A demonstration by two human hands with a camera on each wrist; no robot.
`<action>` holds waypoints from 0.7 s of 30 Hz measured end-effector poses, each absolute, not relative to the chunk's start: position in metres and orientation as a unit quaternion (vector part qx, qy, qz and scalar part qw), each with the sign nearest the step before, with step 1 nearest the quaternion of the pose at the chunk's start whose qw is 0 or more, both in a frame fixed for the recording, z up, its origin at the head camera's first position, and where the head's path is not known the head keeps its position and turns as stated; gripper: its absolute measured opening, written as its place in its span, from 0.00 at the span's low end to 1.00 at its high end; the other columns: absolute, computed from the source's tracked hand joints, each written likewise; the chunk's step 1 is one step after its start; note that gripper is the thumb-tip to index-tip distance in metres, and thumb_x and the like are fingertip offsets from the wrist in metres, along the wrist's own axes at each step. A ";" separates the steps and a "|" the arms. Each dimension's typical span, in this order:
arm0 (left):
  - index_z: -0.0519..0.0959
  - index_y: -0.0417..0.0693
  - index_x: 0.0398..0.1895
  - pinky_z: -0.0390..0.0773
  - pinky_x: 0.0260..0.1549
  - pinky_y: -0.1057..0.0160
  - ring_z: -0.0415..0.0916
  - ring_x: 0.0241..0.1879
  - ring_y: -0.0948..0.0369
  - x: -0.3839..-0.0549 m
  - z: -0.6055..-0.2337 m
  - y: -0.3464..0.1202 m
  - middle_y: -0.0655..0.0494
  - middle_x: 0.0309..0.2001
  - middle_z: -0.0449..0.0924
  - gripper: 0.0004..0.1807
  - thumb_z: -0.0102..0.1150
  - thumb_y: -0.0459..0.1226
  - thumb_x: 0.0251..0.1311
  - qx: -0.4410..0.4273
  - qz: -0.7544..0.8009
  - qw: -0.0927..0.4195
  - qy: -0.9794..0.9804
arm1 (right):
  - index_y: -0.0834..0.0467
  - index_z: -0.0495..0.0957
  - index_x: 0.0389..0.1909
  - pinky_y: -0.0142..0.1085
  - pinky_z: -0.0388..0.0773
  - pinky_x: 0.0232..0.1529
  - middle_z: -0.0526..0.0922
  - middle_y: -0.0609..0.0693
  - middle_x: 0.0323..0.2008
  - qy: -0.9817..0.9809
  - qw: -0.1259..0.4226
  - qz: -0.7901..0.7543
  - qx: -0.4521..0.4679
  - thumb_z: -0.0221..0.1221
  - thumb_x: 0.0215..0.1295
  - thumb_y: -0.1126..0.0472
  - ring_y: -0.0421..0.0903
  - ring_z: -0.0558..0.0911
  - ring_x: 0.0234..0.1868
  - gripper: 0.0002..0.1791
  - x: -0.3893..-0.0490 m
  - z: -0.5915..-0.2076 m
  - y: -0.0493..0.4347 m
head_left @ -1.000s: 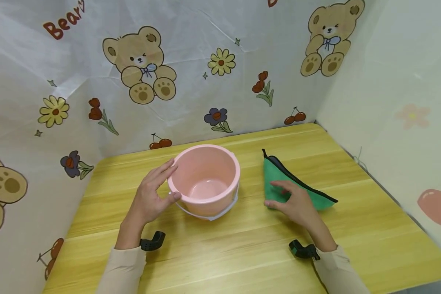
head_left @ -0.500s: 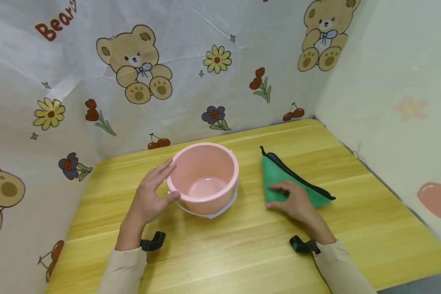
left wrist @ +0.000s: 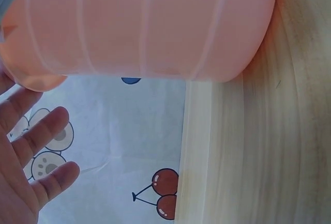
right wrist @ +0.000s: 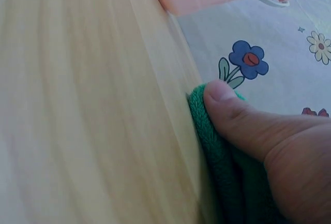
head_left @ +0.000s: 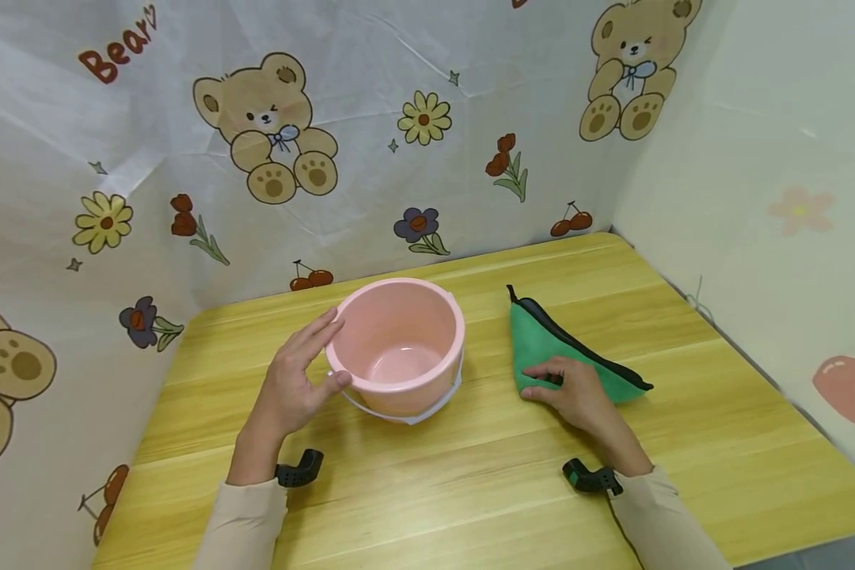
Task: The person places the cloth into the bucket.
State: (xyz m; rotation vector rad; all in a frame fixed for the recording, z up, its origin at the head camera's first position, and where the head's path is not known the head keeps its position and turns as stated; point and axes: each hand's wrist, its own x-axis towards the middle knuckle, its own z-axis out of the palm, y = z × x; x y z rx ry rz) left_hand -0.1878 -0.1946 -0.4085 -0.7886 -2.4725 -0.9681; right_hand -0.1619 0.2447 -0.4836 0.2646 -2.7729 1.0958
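Note:
A pink plastic bucket (head_left: pixel 399 402) with a pale handle hanging at its front stands upright on the table. My left hand (head_left: pixel 294 384) touches its left side, thumb and fingertips at the rim. In the left wrist view, the other fingers (left wrist: pixel 44 131) spread loosely beside the bucket wall (left wrist: pixel 119 27). To the right lies a green towel (head_left: pixel 534 336) folded into a triangle, with black edging along its upper slanted side. My right hand (head_left: pixel 573 392) pinches its near left part between thumb and fingers. Up close, the thumb (right wrist: pixel 225 97) presses on the looped fabric (right wrist: pixel 204 120); the fingertips behind are hidden.
The yellow wood-grain table (head_left: pixel 413 507) carries both things. A white sheet (head_left: pixel 370 71) printed with bears and flowers covers the back wall, and a pale wall (head_left: pixel 762 158) borders the right. Black cameras (head_left: pixel 587 476) are strapped to both wrists.
My right thumb and fingers have drawn closer together, now pinching the towel. The left hand and the bucket have stayed put; the head view has shifted slightly.

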 end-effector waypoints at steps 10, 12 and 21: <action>0.68 0.59 0.74 0.61 0.67 0.31 0.62 0.75 0.51 -0.187 -0.409 -0.195 0.59 0.77 0.62 0.41 0.65 0.59 0.58 -0.276 -0.340 0.182 -0.880 | 0.52 0.90 0.37 0.53 0.79 0.54 0.89 0.49 0.39 -0.920 0.099 0.368 0.088 0.73 0.55 0.59 0.55 0.85 0.48 0.08 -0.162 -0.488 0.241; 0.67 0.60 0.74 0.61 0.67 0.31 0.62 0.75 0.51 -0.187 -0.409 -0.196 0.59 0.77 0.62 0.41 0.64 0.60 0.58 -0.277 -0.341 0.184 -0.879 | 0.51 0.90 0.37 0.51 0.80 0.53 0.89 0.48 0.39 -0.917 0.104 0.376 0.082 0.73 0.56 0.58 0.54 0.85 0.47 0.08 -0.162 -0.488 0.241; 0.67 0.61 0.74 0.60 0.66 0.28 0.61 0.75 0.51 -0.188 -0.410 -0.199 0.61 0.77 0.61 0.41 0.61 0.63 0.59 -0.268 -0.330 0.179 -0.887 | 0.53 0.89 0.43 0.21 0.76 0.44 0.89 0.52 0.44 -0.880 0.116 0.459 0.022 0.68 0.63 0.51 0.30 0.81 0.45 0.12 -0.159 -0.465 0.236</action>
